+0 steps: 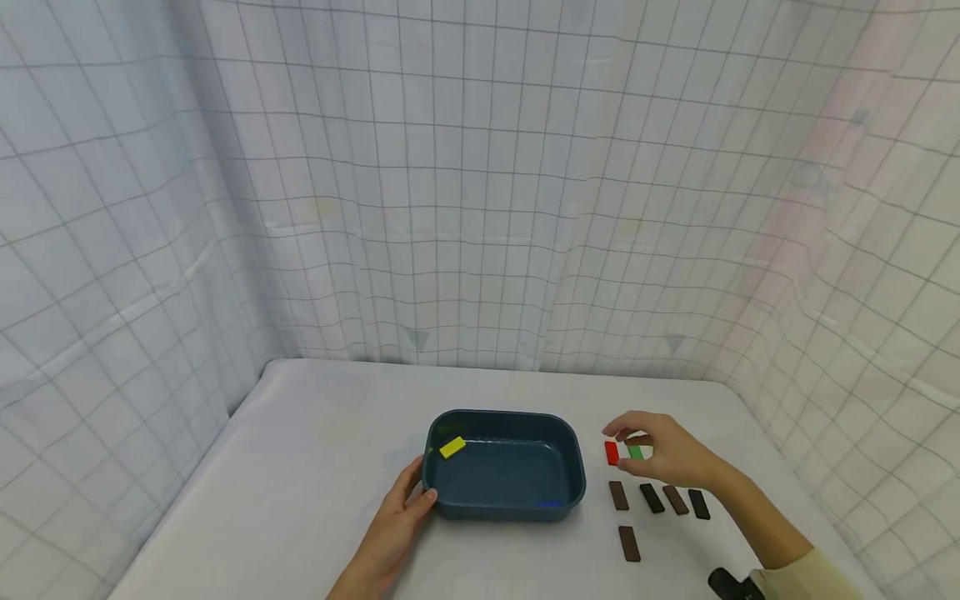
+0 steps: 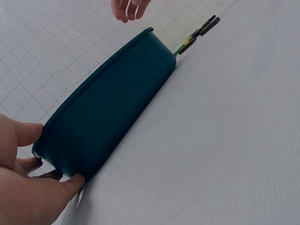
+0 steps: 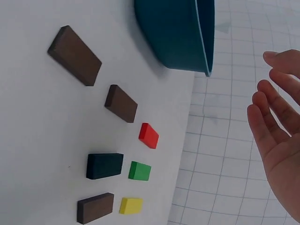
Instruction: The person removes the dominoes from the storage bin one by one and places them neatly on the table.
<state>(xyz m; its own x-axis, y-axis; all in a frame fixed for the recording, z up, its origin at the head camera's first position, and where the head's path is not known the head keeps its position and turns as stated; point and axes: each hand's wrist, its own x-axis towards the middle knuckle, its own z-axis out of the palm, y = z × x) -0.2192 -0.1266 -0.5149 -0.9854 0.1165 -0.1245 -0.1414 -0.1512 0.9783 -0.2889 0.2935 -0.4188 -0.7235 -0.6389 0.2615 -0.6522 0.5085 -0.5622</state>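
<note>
A dark blue-green rectangular basin (image 1: 510,510) stands on the white table. My left hand (image 1: 395,525) grips its left end, thumb on the near side and fingers around the corner; the left wrist view shows this hand (image 2: 33,187) close up. Inside the basin lie a yellow block (image 1: 452,447) and, low at the right, something blue (image 1: 550,503). To the right of the basin, my right hand (image 1: 667,450) hovers with loosely bent fingers and nothing between them. Beneath it are a red block (image 1: 612,453) and a green block (image 1: 636,452). Another yellow block (image 3: 131,205) shows in the right wrist view.
Nearer the front lie brown blocks (image 1: 618,495) and black blocks (image 1: 652,498), several in a row. One more brown block (image 1: 629,544) sits closer to me. White curtains with a grid pattern (image 1: 480,208) stand behind the table and on both sides.
</note>
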